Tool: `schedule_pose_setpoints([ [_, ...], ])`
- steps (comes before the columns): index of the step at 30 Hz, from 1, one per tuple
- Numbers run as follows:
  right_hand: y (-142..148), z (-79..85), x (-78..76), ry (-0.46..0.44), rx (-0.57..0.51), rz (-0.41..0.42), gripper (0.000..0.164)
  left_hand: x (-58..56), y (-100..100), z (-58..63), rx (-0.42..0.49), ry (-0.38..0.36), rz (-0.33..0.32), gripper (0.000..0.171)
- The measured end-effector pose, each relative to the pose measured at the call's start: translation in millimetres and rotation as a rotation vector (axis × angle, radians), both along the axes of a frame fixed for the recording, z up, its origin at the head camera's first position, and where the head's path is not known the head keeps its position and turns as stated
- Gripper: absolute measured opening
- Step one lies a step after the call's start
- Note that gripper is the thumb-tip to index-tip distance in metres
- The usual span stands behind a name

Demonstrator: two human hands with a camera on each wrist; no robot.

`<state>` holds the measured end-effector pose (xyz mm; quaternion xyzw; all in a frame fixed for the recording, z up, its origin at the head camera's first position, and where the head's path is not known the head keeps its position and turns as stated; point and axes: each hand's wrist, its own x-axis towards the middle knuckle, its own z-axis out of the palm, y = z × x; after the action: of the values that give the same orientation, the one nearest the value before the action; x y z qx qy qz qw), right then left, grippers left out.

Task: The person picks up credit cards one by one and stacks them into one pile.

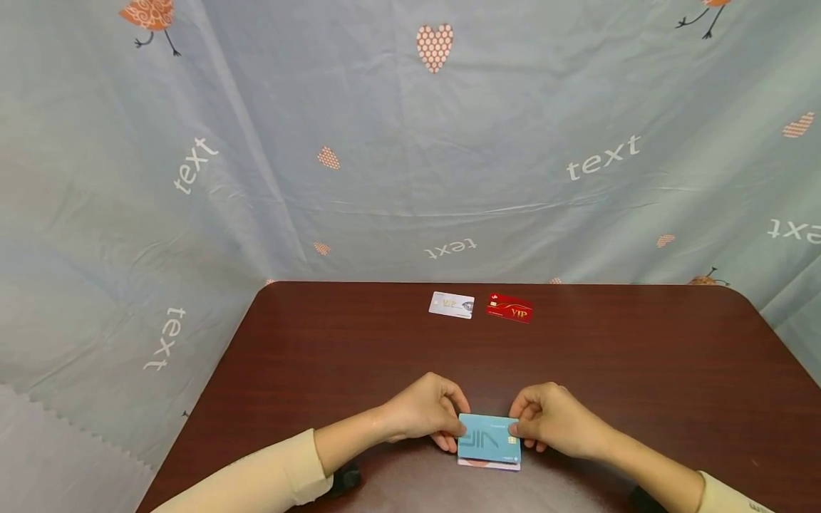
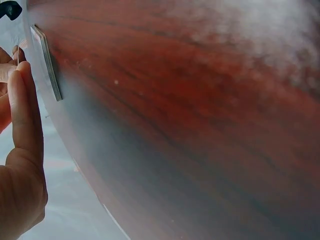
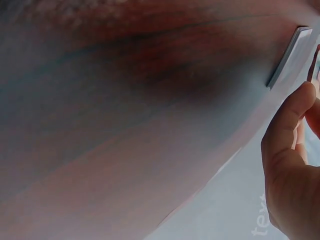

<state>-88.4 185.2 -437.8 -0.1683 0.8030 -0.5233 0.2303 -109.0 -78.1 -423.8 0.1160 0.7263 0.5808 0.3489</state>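
A light-blue bank-style card (image 1: 489, 443) with "VIP" lettering and a gold chip is held between both hands. My left hand (image 1: 423, 410) pinches its left edge between thumb and fingers; my right hand (image 1: 564, 424) pinches the right edge. Beneath it shows the edge of a white and pink card (image 1: 490, 465). Both wrist views reveal a small stack of cards (image 2: 46, 62) on the table, apart from the held card, which appears nearly edge-on. Left thumb and fingertips meet at the card's edge in the left wrist view.
Farther back on the brown table (image 1: 321, 342) lie a white VIP card (image 1: 452, 305) and a red VIP card (image 1: 509, 308), side by side. A pale patterned curtain (image 1: 385, 142) hangs behind the table's far edge.
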Motion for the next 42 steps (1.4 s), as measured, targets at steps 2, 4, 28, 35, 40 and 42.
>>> schedule_pose_setpoints([
  [2, -1, -1.0, 0.1, -0.005, 0.005, 0.007, 0.011, 0.8, 0, -1.9, -0.002, 0.0, -0.003, 0.019],
  [4, -1, -2.0, 0.4, -0.008, 0.008, 0.015, 0.01, 1.8, 0, -3.9, -0.002, 0.001, -0.006, 0.02],
  [28, -3, -12.5, 5.8, 0.087, 0.065, 0.065, 0.008, 5.3, 4, -11.2, -0.109, 0.132, -0.042, 0.017],
  [35, -4, -12.0, 6.4, 0.083, 0.079, 0.053, 0.009, 4.9, 4, -10.8, -0.111, 0.133, -0.036, 0.016],
  [40, -6, -11.5, 7.5, 0.098, 0.105, 0.04, 0.01, 5.3, 4, -9.9, -0.122, 0.14, -0.035, 0.015],
  [42, -7, -11.4, 7.9, 0.105, 0.111, 0.035, 0.01, 5.5, 5, -9.9, -0.128, 0.147, -0.034, 0.014],
])
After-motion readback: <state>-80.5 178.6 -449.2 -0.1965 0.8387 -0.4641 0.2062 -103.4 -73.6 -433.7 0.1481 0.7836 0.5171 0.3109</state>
